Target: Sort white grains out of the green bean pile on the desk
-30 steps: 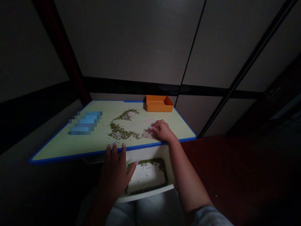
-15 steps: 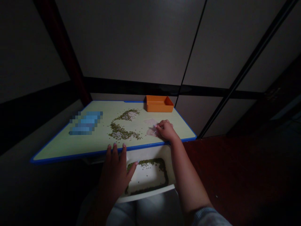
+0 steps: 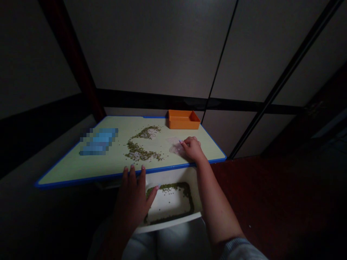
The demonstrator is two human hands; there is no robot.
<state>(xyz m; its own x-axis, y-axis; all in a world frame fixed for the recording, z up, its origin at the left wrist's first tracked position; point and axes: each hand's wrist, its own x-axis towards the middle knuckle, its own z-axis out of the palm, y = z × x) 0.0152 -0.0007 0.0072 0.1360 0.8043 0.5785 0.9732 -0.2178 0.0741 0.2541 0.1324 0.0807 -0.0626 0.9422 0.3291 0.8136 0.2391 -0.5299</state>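
Observation:
My right hand (image 3: 192, 148) is closed over the right part of the table, thumb and fingertips pinched together. They are at a thin, translucent pinkish piece of plastic (image 3: 175, 147), which lies partly under the hand. My left hand (image 3: 134, 198) is open, its fingers spread at the table's front edge and its thumb over a white drawer-like bin (image 3: 173, 207). Small green beans (image 3: 165, 187) lie along the bin's inner edges. More green beans (image 3: 138, 147) are scattered in a curved heap on the tabletop, with pale patches among them.
An orange open box (image 3: 184, 124) stands at the back right of the pale green table (image 3: 89, 169), which has a blue rim. A blurred blue item (image 3: 100, 141) lies at the left. Cabinet panels (image 3: 151, 47) rise behind, and a dark red floor (image 3: 252, 187) shows at the right.
My right hand has shifted slightly, and the plastic by its fingertips has changed shape, its two patches now looking joined. My left hand, the beans and the orange box have stayed in place.

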